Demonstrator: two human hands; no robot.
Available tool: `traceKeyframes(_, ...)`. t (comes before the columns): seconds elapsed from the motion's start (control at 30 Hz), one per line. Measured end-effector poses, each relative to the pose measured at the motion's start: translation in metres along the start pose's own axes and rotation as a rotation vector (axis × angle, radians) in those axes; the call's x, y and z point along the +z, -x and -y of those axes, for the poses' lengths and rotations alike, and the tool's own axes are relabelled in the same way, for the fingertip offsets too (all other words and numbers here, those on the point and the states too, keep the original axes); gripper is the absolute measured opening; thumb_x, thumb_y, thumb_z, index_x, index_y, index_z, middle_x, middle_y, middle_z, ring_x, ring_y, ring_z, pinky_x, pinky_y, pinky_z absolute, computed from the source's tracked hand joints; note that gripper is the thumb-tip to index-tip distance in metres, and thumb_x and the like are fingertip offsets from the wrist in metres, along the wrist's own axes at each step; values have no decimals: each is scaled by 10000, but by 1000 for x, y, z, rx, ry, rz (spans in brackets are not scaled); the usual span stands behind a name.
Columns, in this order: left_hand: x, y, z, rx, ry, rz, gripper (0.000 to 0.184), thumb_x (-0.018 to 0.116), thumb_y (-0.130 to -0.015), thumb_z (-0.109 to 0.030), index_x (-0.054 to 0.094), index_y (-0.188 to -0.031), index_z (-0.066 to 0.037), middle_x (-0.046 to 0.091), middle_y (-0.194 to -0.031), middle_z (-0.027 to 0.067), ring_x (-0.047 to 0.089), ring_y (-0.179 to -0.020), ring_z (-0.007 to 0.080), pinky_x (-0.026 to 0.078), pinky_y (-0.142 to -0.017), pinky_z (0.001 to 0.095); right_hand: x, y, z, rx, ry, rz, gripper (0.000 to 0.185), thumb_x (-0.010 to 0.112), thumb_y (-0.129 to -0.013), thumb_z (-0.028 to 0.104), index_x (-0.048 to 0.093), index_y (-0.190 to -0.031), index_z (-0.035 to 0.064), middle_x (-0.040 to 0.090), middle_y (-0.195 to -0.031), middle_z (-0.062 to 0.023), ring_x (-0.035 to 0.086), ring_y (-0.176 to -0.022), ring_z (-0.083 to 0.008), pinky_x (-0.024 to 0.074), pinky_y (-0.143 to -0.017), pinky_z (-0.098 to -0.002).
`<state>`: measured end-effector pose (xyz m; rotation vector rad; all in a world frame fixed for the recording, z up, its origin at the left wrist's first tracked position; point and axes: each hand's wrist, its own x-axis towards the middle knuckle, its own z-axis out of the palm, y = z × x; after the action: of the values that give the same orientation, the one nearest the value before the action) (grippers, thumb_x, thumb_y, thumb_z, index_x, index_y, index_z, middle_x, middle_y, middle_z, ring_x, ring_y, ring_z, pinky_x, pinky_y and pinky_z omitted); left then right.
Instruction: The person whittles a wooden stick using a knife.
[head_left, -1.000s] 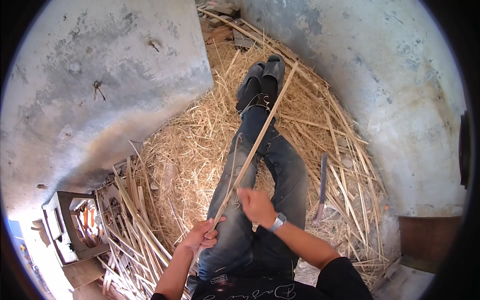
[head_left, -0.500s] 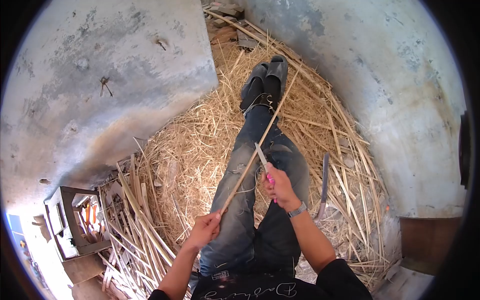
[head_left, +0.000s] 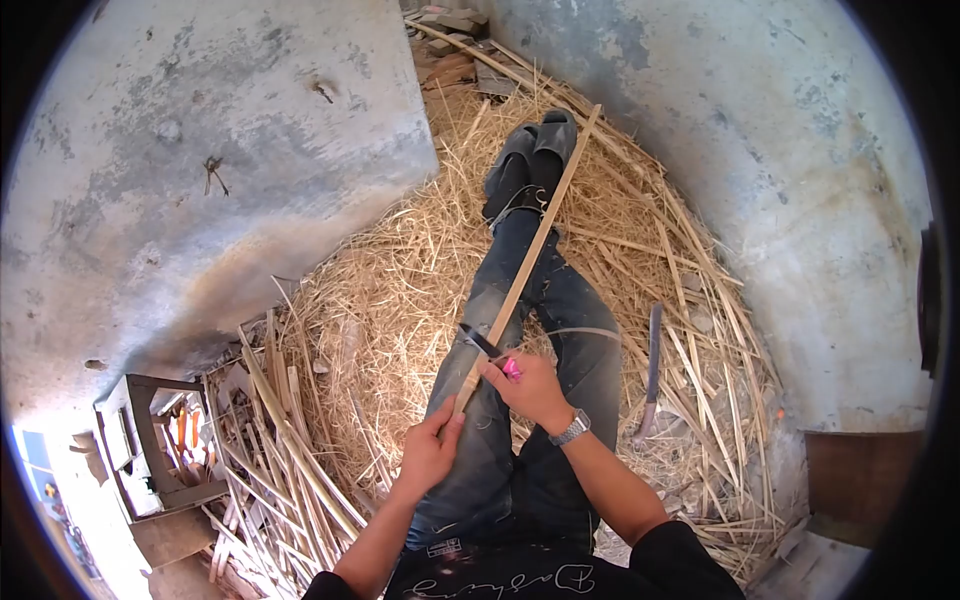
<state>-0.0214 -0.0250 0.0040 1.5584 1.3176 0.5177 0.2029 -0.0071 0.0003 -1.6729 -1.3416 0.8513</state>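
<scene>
A long pale wooden strip (head_left: 540, 240) lies slantwise over my outstretched legs, its far end beside the grey shoes (head_left: 555, 140). My left hand (head_left: 430, 450) pinches the strip's near end above my thigh. Just up the strip, my right hand (head_left: 527, 387) is closed round the pink handle of a knife (head_left: 482, 342). The dark blade crosses the strip and points to the upper left. A watch (head_left: 572, 427) is on my right wrist. A thin curved shaving (head_left: 585, 330) shows over my other leg.
Shavings (head_left: 370, 290) cover the floor around my legs. A long dark blade with a wooden handle (head_left: 653, 370) lies to the right. Strips (head_left: 290, 440) are piled left, by a wooden frame (head_left: 190, 495). Walls (head_left: 300, 120) stand on both sides.
The knife has come down and left from beside the strip to across it, near my left hand. The strip now shows its broader face. A curved shaving appears over the right leg.
</scene>
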Motion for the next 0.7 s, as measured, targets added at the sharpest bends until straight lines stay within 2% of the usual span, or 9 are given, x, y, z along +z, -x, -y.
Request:
traceKeyframes(0.2,3,-5,-22,-52,9,54,388,647,-1069,-267,676,-1397,-63,751,-1208,248,746,-1138,361,564,-956,360,17,17,-16,97,-248,-55,279,684,-1019,234,724,-862,7,568,-575,-89,551,-526,-120,422,-519,-348)
traceKeyframes(0.27,6,-4,-25,-126,-20,86,369,605,-1093,-236,665,-1402,-44,761,-1253,201,728,-1177,234,533,-994,329,24,23,-16,71,-217,-125,271,681,-1017,223,719,-861,5,579,-583,-96,567,-523,-140,427,-519,-348)
traceKeyframes(0.3,10,-4,-17,-127,-21,88,369,605,-1093,-236,665,-1402,-44,761,-1253,201,728,-1177,234,533,-994,329,28,26,-13,43,-185,-200,263,678,-1016,211,715,-860,3,591,-591,-102,582,-519,-159,432,-518,-348)
traceKeyframes(0.4,20,-14,11,81,56,-11,418,624,-1086,-281,651,-1399,-5,776,-1160,232,782,-970,281,576,-844,362,36,46,-1,-92,-109,-171,236,691,-1002,183,701,-846,5,605,-599,-112,617,-522,-203,444,-519,-353)
traceKeyframes(0.47,13,-29,12,-84,83,-8,445,610,-1102,-298,642,-1417,15,789,-948,121,670,-718,137,527,-678,309,44,71,37,-128,-226,-148,222,699,-992,165,704,-829,15,610,-603,-110,625,-524,-228,448,-514,-352)
traceKeyframes(0.53,5,-32,7,-183,198,60,448,607,-1107,-303,642,-1429,7,714,-845,59,575,-664,94,471,-623,280,45,88,37,-161,-330,-128,210,706,-983,147,707,-813,24,615,-607,-108,633,-525,-252,452,-508,-352)
traceKeyframes(0.6,-8,-33,-4,-370,391,211,482,591,-1121,-306,578,-1519,-34,483,-668,-68,427,-561,33,360,-524,227,42,92,-8,100,-385,-417,234,703,-984,112,686,-765,31,625,-623,-59,602,-507,-183,416,-477,-330)
traceKeyframes(0.67,-14,-32,1,-427,495,256,498,574,-1129,-321,549,-1545,-48,444,-656,-72,390,-540,37,325,-500,231,0,75,-40,325,-612,-644,326,667,-1034,151,662,-729,35,600,-641,7,554,-573,-70,385,-509,-308)
traceKeyframes(0.7,-17,-33,2,-481,599,300,515,557,-1136,-336,520,-1571,-62,406,-644,-76,353,-520,41,289,-476,235,-34,66,-51,393,-338,-687,334,653,-1053,204,680,-770,28,608,-639,-6,559,-571,-90,402,-529,-318)
